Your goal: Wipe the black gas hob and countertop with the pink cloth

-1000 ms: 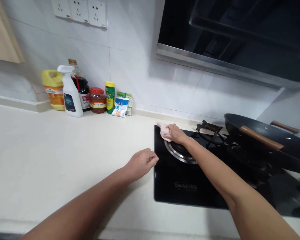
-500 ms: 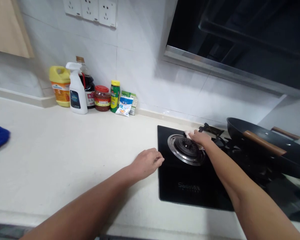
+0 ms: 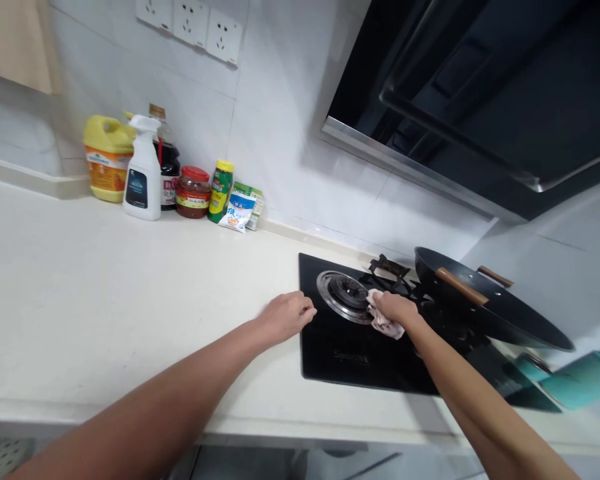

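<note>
My right hand [image 3: 396, 308] is closed on a pale, stained cloth [image 3: 386, 325], pressing it to the black glass gas stove [image 3: 330, 347] at the right edge of the left burner [image 3: 349, 291]. That burner has a shiny metal ring, and no pan support sits on it. By the stove's left edge, my left hand [image 3: 289, 315] hovers or rests with its fingers curled together; nothing shows in it. Its contact with the surface cannot be made out.
A dark wok [image 3: 480, 293] with wooden handles stands on the right side of the stove. Behind the burner lies a black pan support [image 3: 390, 268]. Bottles, a spray bottle [image 3: 144, 167] and a red-lidded jar [image 3: 194, 193] line the wall. The range hood [image 3: 470, 100] hangs above.
My right hand has drawn the cloth from the burner's back edge towards me, along its right side. My left hand keeps its curled shape. The view has swung to the right.
</note>
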The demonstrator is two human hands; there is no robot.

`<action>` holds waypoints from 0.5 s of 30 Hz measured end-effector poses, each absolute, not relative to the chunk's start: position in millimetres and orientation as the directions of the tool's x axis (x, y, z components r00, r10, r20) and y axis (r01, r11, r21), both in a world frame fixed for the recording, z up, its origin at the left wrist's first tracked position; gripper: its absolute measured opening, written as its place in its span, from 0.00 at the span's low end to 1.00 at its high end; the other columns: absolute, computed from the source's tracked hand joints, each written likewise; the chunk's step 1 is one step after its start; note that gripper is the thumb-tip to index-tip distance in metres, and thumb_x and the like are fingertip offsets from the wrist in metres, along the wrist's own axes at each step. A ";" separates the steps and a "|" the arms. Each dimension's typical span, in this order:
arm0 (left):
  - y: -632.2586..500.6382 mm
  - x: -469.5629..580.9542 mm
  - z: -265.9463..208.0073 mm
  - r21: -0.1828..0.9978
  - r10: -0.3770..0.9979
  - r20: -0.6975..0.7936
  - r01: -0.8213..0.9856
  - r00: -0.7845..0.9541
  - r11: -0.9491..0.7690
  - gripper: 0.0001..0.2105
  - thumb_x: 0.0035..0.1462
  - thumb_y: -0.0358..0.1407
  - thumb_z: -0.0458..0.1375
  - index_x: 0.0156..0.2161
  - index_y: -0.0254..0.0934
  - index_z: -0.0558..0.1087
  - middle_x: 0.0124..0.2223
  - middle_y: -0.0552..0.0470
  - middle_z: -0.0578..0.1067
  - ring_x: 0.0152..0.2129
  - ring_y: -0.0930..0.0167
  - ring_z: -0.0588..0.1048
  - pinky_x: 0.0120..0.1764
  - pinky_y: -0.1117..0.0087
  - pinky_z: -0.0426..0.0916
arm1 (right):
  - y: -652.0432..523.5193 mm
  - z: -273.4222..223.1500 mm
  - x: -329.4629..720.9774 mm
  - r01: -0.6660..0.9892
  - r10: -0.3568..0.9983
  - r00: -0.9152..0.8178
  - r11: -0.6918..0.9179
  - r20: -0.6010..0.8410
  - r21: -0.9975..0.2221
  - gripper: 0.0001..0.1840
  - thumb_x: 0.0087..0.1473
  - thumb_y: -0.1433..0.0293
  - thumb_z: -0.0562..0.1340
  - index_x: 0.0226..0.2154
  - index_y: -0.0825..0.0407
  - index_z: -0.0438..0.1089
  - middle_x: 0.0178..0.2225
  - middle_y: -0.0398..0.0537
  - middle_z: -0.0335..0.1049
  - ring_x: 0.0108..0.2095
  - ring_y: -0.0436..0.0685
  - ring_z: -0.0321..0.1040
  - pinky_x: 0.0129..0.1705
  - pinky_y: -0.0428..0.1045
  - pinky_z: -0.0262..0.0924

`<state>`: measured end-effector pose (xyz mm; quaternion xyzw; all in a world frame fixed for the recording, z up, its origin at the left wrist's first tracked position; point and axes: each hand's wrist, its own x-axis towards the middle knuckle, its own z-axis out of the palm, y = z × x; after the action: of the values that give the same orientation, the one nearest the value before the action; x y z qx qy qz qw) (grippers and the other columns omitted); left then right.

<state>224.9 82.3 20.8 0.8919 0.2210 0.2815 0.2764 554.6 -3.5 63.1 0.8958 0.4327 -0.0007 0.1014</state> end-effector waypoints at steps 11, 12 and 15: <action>82.2 225.7 17.8 0.602 0.540 0.384 0.240 0.749 -0.762 0.14 0.63 0.40 0.50 0.37 0.39 0.78 0.38 0.48 0.77 0.34 0.66 0.74 0.38 0.66 0.66 | -36.5 48.4 444.9 0.917 0.917 0.398 -0.398 0.001 -0.009 0.34 0.63 0.43 0.44 0.56 0.45 0.66 0.49 0.55 0.73 0.50 0.67 0.71 0.49 0.58 0.59; 83.9 224.6 18.6 0.599 0.544 0.395 0.242 0.740 -0.764 0.14 0.63 0.40 0.50 0.37 0.39 0.77 0.39 0.48 0.76 0.35 0.66 0.74 0.39 0.66 0.66 | -36.4 46.2 433.5 0.932 0.934 0.357 -0.356 0.007 -0.060 0.34 0.62 0.42 0.47 0.57 0.44 0.65 0.50 0.54 0.72 0.50 0.66 0.70 0.51 0.57 0.59; 89.9 221.5 22.3 0.606 0.586 0.435 0.259 0.684 -0.752 0.14 0.64 0.39 0.49 0.37 0.39 0.77 0.39 0.49 0.75 0.37 0.66 0.74 0.42 0.66 0.67 | -34.9 39.3 407.1 0.969 0.974 0.215 -0.204 0.071 -0.141 0.32 0.57 0.44 0.58 0.58 0.39 0.65 0.54 0.52 0.64 0.55 0.65 0.63 0.56 0.59 0.54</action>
<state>221.5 89.9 22.3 0.8808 0.2398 0.3170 0.2574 407.1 -34.9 39.3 0.7757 0.6261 -0.0169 -0.0775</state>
